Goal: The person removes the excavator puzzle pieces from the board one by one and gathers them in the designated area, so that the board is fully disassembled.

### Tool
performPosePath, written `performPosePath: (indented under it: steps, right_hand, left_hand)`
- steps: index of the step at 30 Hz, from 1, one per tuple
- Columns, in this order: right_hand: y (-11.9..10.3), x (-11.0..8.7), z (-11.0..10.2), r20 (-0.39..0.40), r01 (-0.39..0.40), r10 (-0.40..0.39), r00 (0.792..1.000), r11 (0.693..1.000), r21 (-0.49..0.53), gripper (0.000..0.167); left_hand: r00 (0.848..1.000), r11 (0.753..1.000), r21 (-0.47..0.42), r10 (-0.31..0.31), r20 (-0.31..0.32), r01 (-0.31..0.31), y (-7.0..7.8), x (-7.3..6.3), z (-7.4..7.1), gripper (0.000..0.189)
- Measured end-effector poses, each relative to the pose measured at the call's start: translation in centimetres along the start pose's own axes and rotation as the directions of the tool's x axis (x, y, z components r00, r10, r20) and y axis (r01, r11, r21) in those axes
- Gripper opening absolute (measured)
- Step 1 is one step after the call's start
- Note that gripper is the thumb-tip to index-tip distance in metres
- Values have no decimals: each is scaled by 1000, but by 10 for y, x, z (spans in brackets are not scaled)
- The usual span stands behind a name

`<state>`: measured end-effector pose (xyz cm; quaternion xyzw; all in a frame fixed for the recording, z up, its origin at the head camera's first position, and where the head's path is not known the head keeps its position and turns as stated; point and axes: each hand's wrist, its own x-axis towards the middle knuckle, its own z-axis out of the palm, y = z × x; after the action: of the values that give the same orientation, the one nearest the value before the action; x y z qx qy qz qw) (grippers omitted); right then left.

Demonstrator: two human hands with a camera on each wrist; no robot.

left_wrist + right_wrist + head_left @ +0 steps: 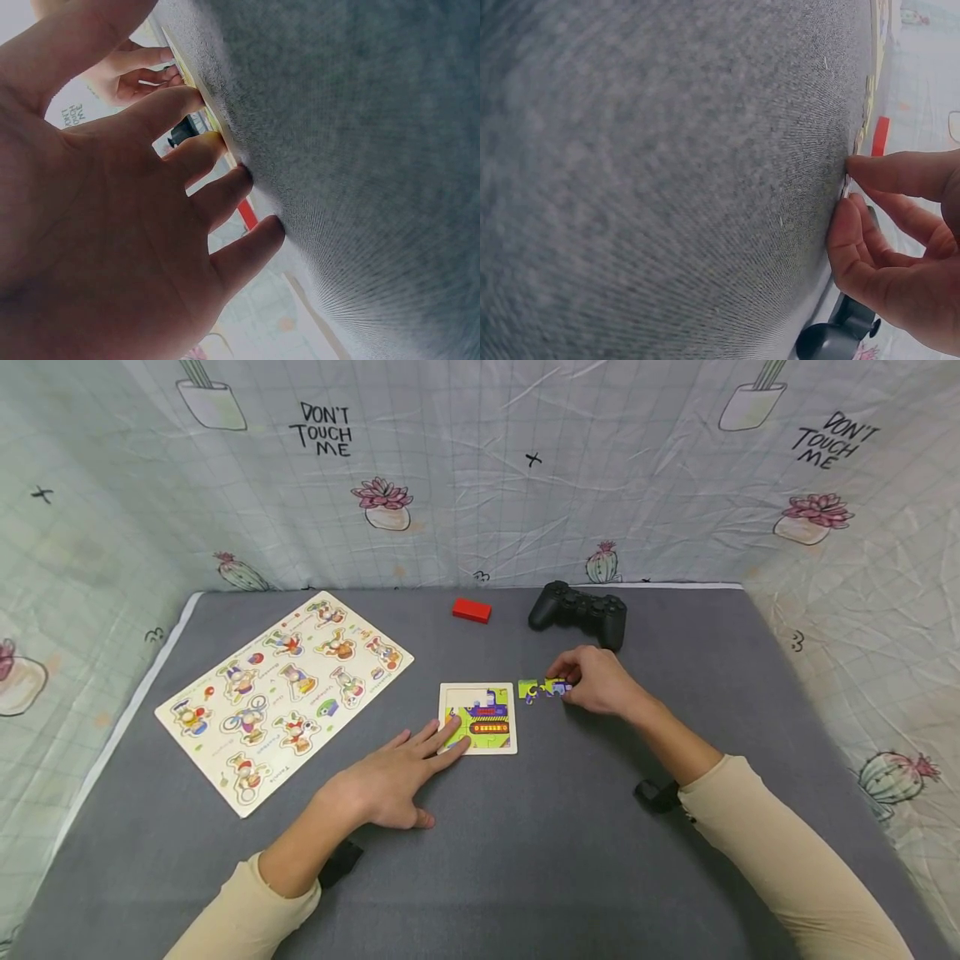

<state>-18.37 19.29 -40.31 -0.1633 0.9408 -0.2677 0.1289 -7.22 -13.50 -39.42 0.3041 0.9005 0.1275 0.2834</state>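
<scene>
A small square jigsaw board (515, 718) with a pale frame and a purple-and-red bulldozer picture lies in the middle of the table; its upper strip is bare. My left hand (393, 781) is spread flat, index and middle fingertips resting over the board's left side. To the right of the board, my right hand (600, 681) pinches a purple-and-yellow puzzle piece (557, 687) between thumb and fingers, low at the tabletop. In the right wrist view its thin edge (846, 186) shows between the fingertips. A green puzzle piece (528, 687) lies between the board and that hand.
A large cream board with cartoon animal figures (300, 681) lies at the left. Behind the jigsaw sit a red block (472, 610) and a black game controller (581, 610), the latter just beyond my right hand. A printed cloth (480, 468) hangs along the back and sides.
</scene>
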Motion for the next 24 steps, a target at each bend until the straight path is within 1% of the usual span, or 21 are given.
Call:
performPosePath:
  steps: [6, 8, 11, 16, 20, 24]
  right_hand:
    - [-3, -2, 0, 4, -16, 16, 1000, 1000, -23, 40]
    - [-7, -4, 0, -2, -30, 30, 1000, 999, -26, 41]
    - [-14, -6, 2, -20, -29, 29, 999, 999, -20, 40]
    - [-26, -7, 7, -35, 7, -6, 999, 1000, 10, 39]
    - [-37, -5, 12, -22, 31, -30, 999, 998, 48, 38]
    - [-48, -1, 17, -10, 63, -62, 998, 996, 61, 37]
  left_hand:
    - [1000, 1000, -3, 3, 2, -3, 0, 0, 0, 107]
    - [1000, 1000, -4, 5, 3, -5, 0, 0, 0, 107]
    - [1000, 1000, 0, 6, 0, -6, 0, -1, -1, 107]
    - [1000, 1000, 8, 3, -1, -3, 0, -1, -1, 107]
    - [1000, 1000, -1, 5, -3, -5, 0, -1, -2, 107]
    - [1000, 1000, 0, 0, -4, 0, 0, -1, -1, 107]
